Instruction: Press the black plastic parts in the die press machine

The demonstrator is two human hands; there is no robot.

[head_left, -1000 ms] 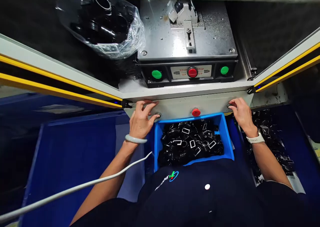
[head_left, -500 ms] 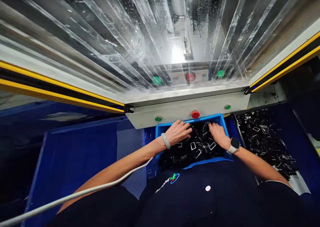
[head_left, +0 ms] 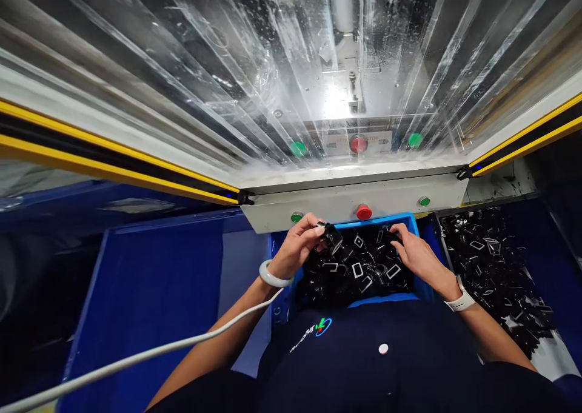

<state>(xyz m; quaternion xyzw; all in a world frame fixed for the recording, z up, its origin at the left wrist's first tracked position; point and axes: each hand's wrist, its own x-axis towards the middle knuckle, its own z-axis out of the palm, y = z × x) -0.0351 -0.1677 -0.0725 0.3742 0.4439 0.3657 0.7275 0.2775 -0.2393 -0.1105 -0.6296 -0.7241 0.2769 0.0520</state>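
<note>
My left hand [head_left: 297, 248] pinches a glossy black part [head_left: 331, 237] between thumb and fingers, raised over the left side of a blue bin [head_left: 411, 220]. Inside that bin lie several black parts [head_left: 364, 264], some with pale rectangular outlines. Over the bin's right side is my right hand [head_left: 416, 252], its thumb and fingers apart with nothing visible between them. A pale bangle [head_left: 273, 275] circles my left wrist, and a watch with a light strap [head_left: 461, 298] is on my right one.
Behind the bin, a pale panel carries a red button [head_left: 364, 211] and green buttons [head_left: 297, 217]. A scuffed transparent guard [head_left: 254, 85] rises above it, flanked by yellow-edged bars [head_left: 113, 170]. More black parts [head_left: 491, 267] lie at right. A white cable [head_left: 182, 341] crosses the lower left.
My left hand has come up from the bin's parts with a black part in its fingers. My right hand has shifted slightly, its fingers apart. The view has moved a little.
</note>
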